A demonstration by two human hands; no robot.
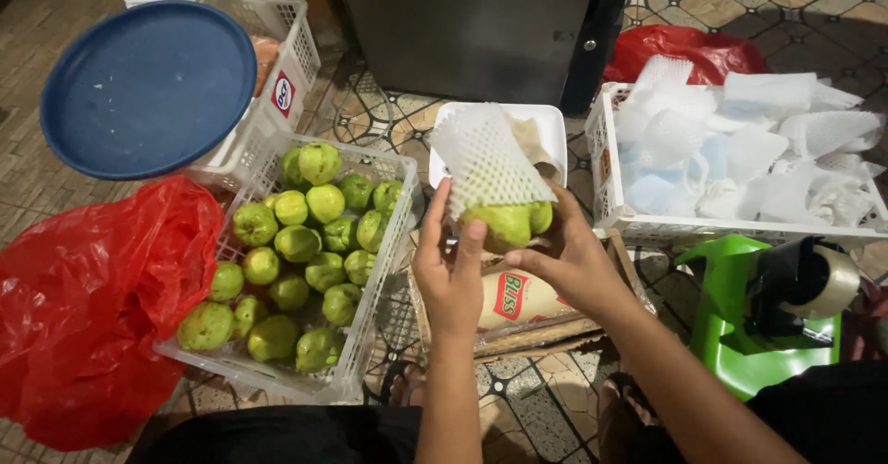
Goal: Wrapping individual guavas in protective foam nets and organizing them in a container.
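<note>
Both my hands hold one green guava (504, 226) at the centre of the view. A white foam net sleeve (481, 160) covers its upper part and sticks up above it. My left hand (450, 270) grips the fruit from the left with the thumb on its skin. From the right, my right hand (572, 262) holds the fruit and the sleeve's lower edge. A white basket (375, 302) with several bare green guavas (305, 242) stands to the left of my hands.
A red plastic bag (83, 307) lies at far left. A round blue tray (148, 89) rests on another white basket behind. A white basket (615, 219) of foam sleeves stands right. A green stool (731, 334) carries a tape dispenser (800, 288). A white foam tray (546, 131) lies behind my hands.
</note>
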